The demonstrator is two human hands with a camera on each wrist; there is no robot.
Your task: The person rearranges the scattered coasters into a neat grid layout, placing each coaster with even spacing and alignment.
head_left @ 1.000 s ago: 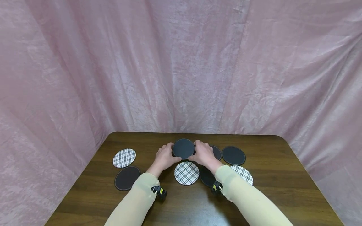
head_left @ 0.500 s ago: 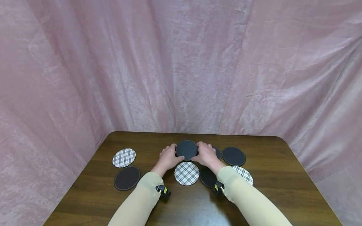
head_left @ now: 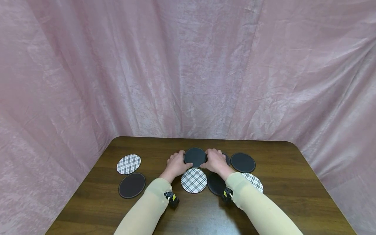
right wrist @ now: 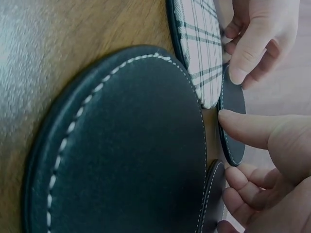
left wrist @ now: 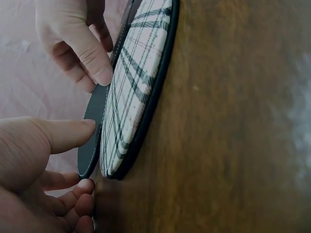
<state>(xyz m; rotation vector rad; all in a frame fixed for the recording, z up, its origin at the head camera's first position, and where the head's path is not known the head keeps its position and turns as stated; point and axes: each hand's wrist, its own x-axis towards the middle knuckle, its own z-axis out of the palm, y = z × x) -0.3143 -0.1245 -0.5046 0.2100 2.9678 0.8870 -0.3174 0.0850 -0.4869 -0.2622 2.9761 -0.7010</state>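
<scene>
The left hand [head_left: 176,164] and the right hand [head_left: 216,161] hold a black coaster [head_left: 195,157] between them; each hand is clamped on one side of its rim, thumb at the near edge and fingers curled around the side. Whether the coaster rests flat on the table [head_left: 293,195] or sits slightly raised cannot be told. A checked coaster [head_left: 194,180] lies between the two wrists, checked face up, just on the near side of the held piece. A stitched coaster [head_left: 215,184] lies under the right wrist, partly covered by it. A half-hidden coaster [head_left: 227,159], also black, shows just to the right of the right hand, whose fingers block part of it. Farther right, beside that piece, lies a dark coaster [head_left: 242,162]. A plaid coaster [head_left: 253,180] extends from behind the right sleeve [head_left: 258,205]. Well to the left of the left hand lie a tartan coaster [head_left: 129,164] and, nearer the left sleeve [head_left: 147,205], a dark brown coaster [head_left: 132,185]. A pink curtain [head_left: 188,71] hangs beyond both hands.
</scene>
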